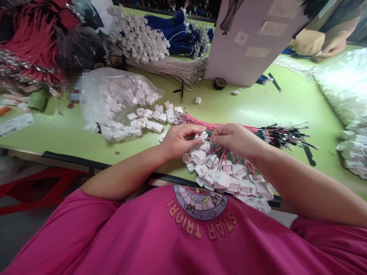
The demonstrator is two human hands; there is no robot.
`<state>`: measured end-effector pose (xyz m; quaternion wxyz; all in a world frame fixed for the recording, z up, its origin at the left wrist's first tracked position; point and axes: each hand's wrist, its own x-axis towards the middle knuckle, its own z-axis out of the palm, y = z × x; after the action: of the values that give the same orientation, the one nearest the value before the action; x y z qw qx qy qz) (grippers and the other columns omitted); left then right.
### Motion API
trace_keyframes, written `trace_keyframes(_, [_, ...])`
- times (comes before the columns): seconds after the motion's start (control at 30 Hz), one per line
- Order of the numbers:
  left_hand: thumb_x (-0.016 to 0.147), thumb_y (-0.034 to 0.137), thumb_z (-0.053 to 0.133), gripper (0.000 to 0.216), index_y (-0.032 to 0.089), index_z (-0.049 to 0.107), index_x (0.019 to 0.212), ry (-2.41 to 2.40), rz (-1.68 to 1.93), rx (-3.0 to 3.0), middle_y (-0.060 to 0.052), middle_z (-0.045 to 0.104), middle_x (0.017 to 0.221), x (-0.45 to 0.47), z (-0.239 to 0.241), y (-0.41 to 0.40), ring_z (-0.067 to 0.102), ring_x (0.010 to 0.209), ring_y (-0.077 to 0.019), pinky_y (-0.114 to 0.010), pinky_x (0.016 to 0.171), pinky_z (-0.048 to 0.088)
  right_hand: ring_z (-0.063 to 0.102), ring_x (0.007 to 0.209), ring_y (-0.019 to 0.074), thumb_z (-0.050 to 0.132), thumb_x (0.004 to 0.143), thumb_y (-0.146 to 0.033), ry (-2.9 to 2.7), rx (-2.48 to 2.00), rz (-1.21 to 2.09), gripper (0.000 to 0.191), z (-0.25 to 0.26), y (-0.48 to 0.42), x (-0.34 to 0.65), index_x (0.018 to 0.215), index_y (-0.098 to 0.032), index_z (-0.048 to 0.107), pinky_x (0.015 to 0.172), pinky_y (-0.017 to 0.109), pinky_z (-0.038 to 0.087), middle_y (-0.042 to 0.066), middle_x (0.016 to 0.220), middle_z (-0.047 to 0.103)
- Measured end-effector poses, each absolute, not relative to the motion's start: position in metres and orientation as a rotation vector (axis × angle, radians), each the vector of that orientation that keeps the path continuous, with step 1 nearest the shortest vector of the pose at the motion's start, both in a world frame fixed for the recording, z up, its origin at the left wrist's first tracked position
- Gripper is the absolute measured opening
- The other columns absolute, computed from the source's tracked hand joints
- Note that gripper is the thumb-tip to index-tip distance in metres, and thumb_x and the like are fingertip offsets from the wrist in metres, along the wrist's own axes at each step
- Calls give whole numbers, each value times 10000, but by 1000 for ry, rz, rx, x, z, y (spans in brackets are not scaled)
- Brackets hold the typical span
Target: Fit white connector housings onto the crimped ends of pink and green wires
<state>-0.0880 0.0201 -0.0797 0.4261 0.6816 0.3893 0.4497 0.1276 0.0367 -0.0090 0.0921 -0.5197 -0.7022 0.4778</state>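
My left hand (178, 140) pinches a small white plastic connector (201, 136) just above the near edge of the green table (258, 107). My right hand (231, 137) is closed close beside it, fingertips meeting the connector and thin coloured wires. A bundle of pink, green and black wires with metal terminals (275, 134) runs to the right from my hands. Below my hands lies a pile of white connectors with wires fitted (229, 178).
Loose white connectors (155, 116) spill from a clear plastic bag (114, 99) at left. Behind are grey wire bundles (177, 70), blue wires (183, 30), red wires (34, 42), a white box (252, 42) and a tape roll (219, 83). Another person's hands (321, 45) work at far right.
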Motion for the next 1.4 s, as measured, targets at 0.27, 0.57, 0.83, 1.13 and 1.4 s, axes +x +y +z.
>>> trace_keyframes(0.27, [674, 403, 857, 430, 180, 767, 1030, 1000, 1115, 1501, -108, 779, 1074, -79, -84, 20, 742, 946, -188, -366, 909, 606, 315, 496, 88, 565, 818, -217, -2134, -1511, 1322, 217, -1, 34, 123, 610, -205, 502, 490, 279, 249, -53, 522, 395])
trace_keyframes(0.57, [828, 413, 718, 322, 188, 746, 1058, 1052, 1115, 2075, -102, 774, 1107, -82, -64, 6, 732, 1008, -212, -377, 932, 584, 386, 544, 95, 509, 859, -198, -2404, -1409, 1092, 271, 7, 26, 120, 591, -204, 464, 538, 283, 307, -33, 566, 465])
trace_keyframes(0.83, [904, 398, 605, 310, 126, 708, 1011, 623, 1086, 2648, -103, 769, 909, -71, -32, -33, 701, 931, -231, -372, 931, 580, 656, 704, 161, 634, 856, -390, -2412, -1226, 1140, 209, 14, 75, 168, 905, -238, 768, 686, 315, 498, 29, 804, 756])
trace_keyframes(1.13, [887, 415, 642, 355, 224, 644, 1187, 1388, 815, 2539, -107, 690, 1054, -144, -52, -12, 645, 927, -239, -361, 801, 515, 624, 727, 185, 542, 771, -188, -2865, -1488, 503, 244, -32, 85, 102, 843, -217, 773, 597, 288, 374, 63, 882, 768])
trace_keyframes(1.4, [696, 305, 769, 233, 235, 649, 883, 1508, 777, 2107, -27, 595, 804, -178, -97, 10, 516, 675, -156, -288, 609, 389, 538, 606, 136, 587, 719, -217, -2359, -1372, 1015, 58, -28, 77, 119, 750, -191, 629, 592, 282, 404, 12, 670, 651])
